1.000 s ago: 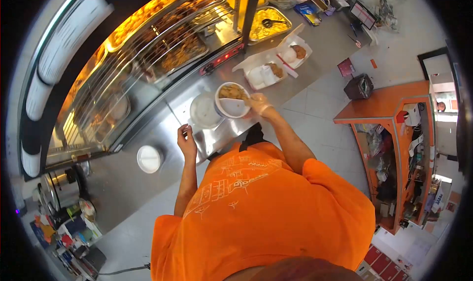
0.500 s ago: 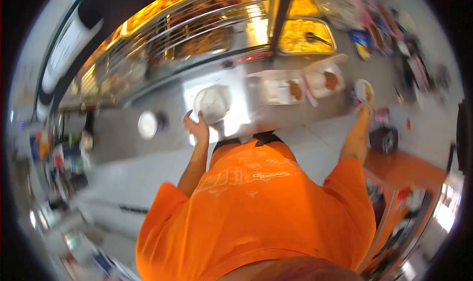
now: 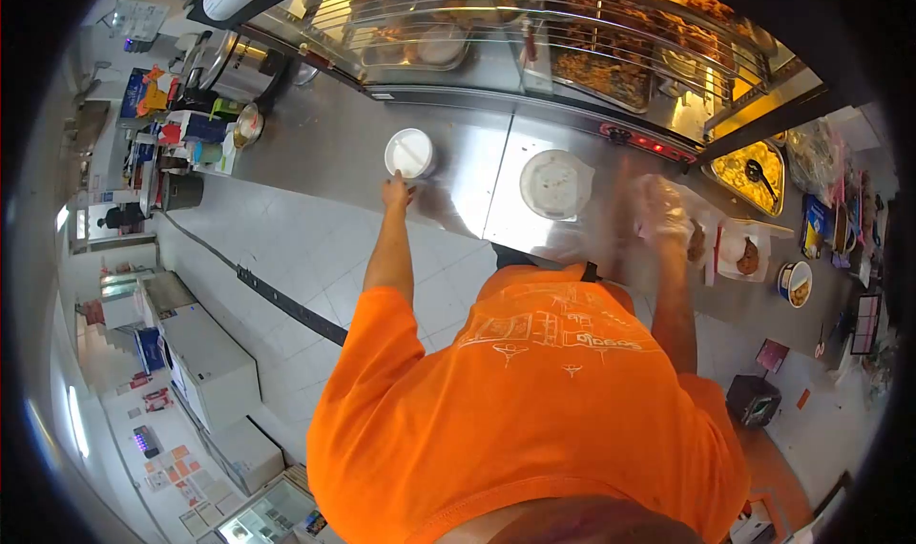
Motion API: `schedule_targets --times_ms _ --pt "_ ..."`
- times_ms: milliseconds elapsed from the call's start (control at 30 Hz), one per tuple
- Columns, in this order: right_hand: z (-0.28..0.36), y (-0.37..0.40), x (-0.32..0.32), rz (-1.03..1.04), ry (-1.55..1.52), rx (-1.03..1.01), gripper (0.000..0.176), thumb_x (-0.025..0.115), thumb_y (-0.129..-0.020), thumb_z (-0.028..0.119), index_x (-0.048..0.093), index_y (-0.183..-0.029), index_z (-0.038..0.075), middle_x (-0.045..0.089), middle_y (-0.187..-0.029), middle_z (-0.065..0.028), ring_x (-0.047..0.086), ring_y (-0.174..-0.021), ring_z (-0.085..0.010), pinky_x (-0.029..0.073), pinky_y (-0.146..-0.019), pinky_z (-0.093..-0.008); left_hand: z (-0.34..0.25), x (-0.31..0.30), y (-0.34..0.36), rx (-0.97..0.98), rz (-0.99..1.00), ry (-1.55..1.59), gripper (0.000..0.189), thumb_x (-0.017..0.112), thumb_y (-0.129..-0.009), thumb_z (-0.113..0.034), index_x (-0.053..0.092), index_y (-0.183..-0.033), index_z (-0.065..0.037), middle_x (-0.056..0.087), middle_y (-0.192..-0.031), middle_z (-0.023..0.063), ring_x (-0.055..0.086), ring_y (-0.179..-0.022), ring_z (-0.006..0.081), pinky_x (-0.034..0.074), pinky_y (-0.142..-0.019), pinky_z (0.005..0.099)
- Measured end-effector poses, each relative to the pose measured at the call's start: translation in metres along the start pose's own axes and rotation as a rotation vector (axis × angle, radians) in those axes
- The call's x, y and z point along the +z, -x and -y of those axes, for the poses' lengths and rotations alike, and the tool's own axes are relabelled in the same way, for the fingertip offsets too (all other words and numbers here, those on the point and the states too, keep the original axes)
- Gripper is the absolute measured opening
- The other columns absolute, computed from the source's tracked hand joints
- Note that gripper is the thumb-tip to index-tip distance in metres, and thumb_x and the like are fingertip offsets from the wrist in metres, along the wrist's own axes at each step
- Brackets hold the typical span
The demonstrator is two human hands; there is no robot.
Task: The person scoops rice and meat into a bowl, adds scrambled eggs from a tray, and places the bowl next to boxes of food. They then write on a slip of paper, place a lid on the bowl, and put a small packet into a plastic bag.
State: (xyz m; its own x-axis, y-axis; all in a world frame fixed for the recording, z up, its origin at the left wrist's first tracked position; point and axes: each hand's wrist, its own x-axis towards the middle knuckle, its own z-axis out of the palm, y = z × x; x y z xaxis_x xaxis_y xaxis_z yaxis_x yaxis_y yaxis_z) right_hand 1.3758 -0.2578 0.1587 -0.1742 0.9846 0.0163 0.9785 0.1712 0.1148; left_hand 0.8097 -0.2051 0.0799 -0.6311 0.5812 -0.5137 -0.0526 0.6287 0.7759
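Note:
My left hand [image 3: 397, 193] reaches to a round white tub [image 3: 411, 151] on the steel counter, its fingers closed on the tub's near rim. Something whitish shows inside. My right hand [image 3: 662, 215], in a clear plastic glove, is smeared by motion over the counter, and its fingers cannot be made out. It partly covers an open takeaway box [image 3: 697, 242] with brown food. Beside that lies a second takeaway box [image 3: 742, 249], holding a brown piece and something white. Between my hands sits a round whitish dish [image 3: 556, 184] with specks in it.
A heated glass display case [image 3: 611, 67] with trays of fried food runs along the back. At right are a tray of yellow food [image 3: 749, 174] with a black spoon and a tub of food [image 3: 795, 283]. A steel pot [image 3: 243, 65] stands at left.
My view has swung to the left. The left hand has gone from beside the whitish dish to the white tub. My right hand has left the food tub and come leftward past the boxes.

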Motion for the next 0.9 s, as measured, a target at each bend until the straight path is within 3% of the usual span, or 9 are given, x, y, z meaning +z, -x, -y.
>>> schedule_targets --times_ms 67,233,300,433,500,533,633,800,900 --pt "0.069 -0.026 -0.006 0.383 -0.650 0.301 0.058 0.061 -0.087 0.028 0.040 -0.136 0.004 0.044 -0.140 -0.0179 0.046 -0.125 -0.0346 0.041 -0.102 -0.0401 0.004 -0.002 -0.027 -0.047 0.238 0.075 0.042 0.044 -0.096 -0.025 0.045 -0.122 0.008 0.067 -0.098 0.0152 0.069 -0.082 0.0286 0.058 -0.068 0.0366" --pt "0.134 -0.041 0.005 0.321 -1.041 0.513 0.056 0.069 -0.078 0.027 0.053 -0.125 0.001 0.059 -0.119 -0.0253 0.057 -0.111 -0.0378 0.045 -0.094 -0.0419 -0.021 0.006 -0.008 0.451 0.379 -0.235 0.030 0.048 -0.089 -0.013 0.057 -0.105 0.010 0.068 -0.084 0.0184 0.069 -0.067 0.0257 0.057 -0.058 0.0347" --pt "0.143 -0.042 0.031 0.278 -0.974 0.575 0.050 0.069 -0.078 0.026 0.057 -0.119 0.000 0.060 -0.117 -0.0248 0.058 -0.110 -0.0371 0.046 -0.093 -0.0421 -0.058 0.019 0.043 0.649 0.444 -0.475 0.026 0.055 -0.086 -0.013 0.061 -0.092 0.012 0.067 -0.072 0.0215 0.069 -0.062 0.0266 0.054 -0.054 0.0353" --pt "0.154 -0.041 0.053 0.186 -0.734 0.698 0.044 0.068 -0.078 0.022 0.059 -0.115 0.000 0.062 -0.114 -0.0236 0.059 -0.107 -0.0376 0.047 -0.091 -0.0433 -0.072 0.076 0.114 0.558 0.942 -0.381 0.033 0.058 -0.085 -0.015 0.061 -0.097 0.015 0.067 -0.073 0.0226 0.070 -0.067 0.0267 0.057 -0.056 0.0372" --pt "0.150 -0.036 0.070 0.210 -0.642 0.650 0.044 0.068 -0.077 0.022 0.060 -0.115 0.001 0.062 -0.111 -0.0231 0.059 -0.105 -0.0381 0.047 -0.091 -0.0424 -0.067 0.111 0.125 0.680 1.039 -0.610 0.033 0.057 -0.087 -0.014 0.059 -0.096 0.017 0.067 -0.080 0.0257 0.070 -0.065 0.0292 0.058 -0.056 0.0343" --pt "0.142 -0.031 0.079 0.215 -0.594 0.632 0.044 0.068 -0.077 0.022 0.060 -0.115 0.001 0.062 -0.109 -0.0229 0.060 -0.104 -0.0383 0.047 -0.091 -0.0420 -0.071 0.117 0.139 0.477 1.101 -0.546 0.034 0.056 -0.086 -0.015 0.057 -0.094 0.018 0.065 -0.077 0.0289 0.070 -0.063 0.0297 0.057 -0.058 0.0355" --pt "0.099 0.004 0.140 -0.010 -0.551 0.077 0.034 0.066 -0.081 0.019 0.061 -0.111 0.003 0.064 -0.104 -0.0181 0.063 -0.090 -0.0337 0.052 -0.078 -0.0388 -0.027 0.161 0.115 0.599 1.163 -0.625 0.037 0.056 -0.087 -0.018 0.056 -0.093 0.018 0.064 -0.074 0.0296 0.069 -0.060 0.0312 0.057 -0.060 0.0357" --pt "0.059 -0.031 -0.011 -0.374 -1.455 1.162 0.028 0.064 -0.089 0.015 0.059 -0.114 0.005 0.063 -0.102 -0.0104 0.059 -0.070 -0.0195 0.050 -0.056 -0.0292 -0.052 0.151 0.135 0.540 1.198 -0.675 0.040 0.058 -0.088 -0.024 0.056 -0.102 0.014 0.065 -0.079 0.0281 0.069 -0.066 0.0324 0.056 -0.069 0.0392" --pt "-0.029 -0.079 -0.010 -0.681 -2.102 0.850 0.038 0.057 -0.093 0.022 0.051 -0.122 -0.002 0.059 -0.113 -0.0174 0.061 -0.095 -0.0297 0.053 -0.078 -0.0383 -0.036 0.146 0.135 0.914 0.862 -0.739 0.044 0.061 -0.088 -0.029 0.054 -0.114 0.006 0.066 -0.082 0.0238 0.068 -0.078 0.0317 0.053 -0.074 0.0410"
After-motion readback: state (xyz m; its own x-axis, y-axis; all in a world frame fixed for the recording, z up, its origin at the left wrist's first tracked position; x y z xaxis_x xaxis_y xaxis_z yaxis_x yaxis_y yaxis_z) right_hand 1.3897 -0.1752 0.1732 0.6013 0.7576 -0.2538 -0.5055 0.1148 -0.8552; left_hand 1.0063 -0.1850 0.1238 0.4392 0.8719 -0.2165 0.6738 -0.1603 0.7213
